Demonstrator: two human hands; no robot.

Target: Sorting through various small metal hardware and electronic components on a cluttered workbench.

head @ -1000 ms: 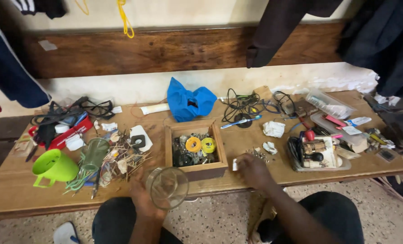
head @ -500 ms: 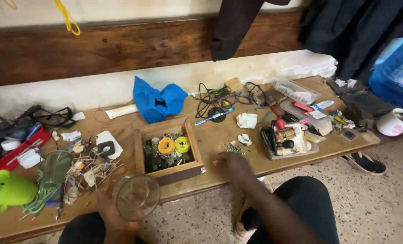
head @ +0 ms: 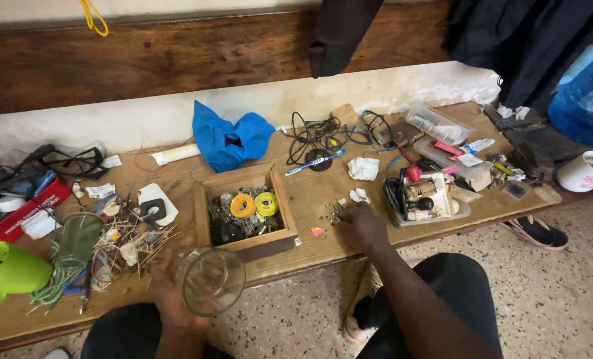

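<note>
My left hand (head: 165,292) holds a clear round glass cover (head: 210,280) at the near edge of the wooden bench (head: 309,193). My right hand (head: 361,225) rests on the bench with its fingertips on a small heap of tiny metal parts (head: 336,211); whether it grips any I cannot tell. Between my hands stands an open wooden box (head: 244,211) with yellow tape rolls and dark hardware inside. A crumpled white paper scrap (head: 359,195) lies just beyond my right hand.
A grey tray of electrical parts (head: 424,197) sits right of my hand. A blue cloth (head: 230,139) and tangled cables (head: 323,136) lie at the back. Left are wire scraps (head: 127,239), a green plastic funnel (head: 7,269) and a green glass jar (head: 78,238). A white cup (head: 583,171) stands far right.
The view has swung to the right. My right hand has shifted slightly right onto the small metal parts; my left hand keeps holding the glass cover.
</note>
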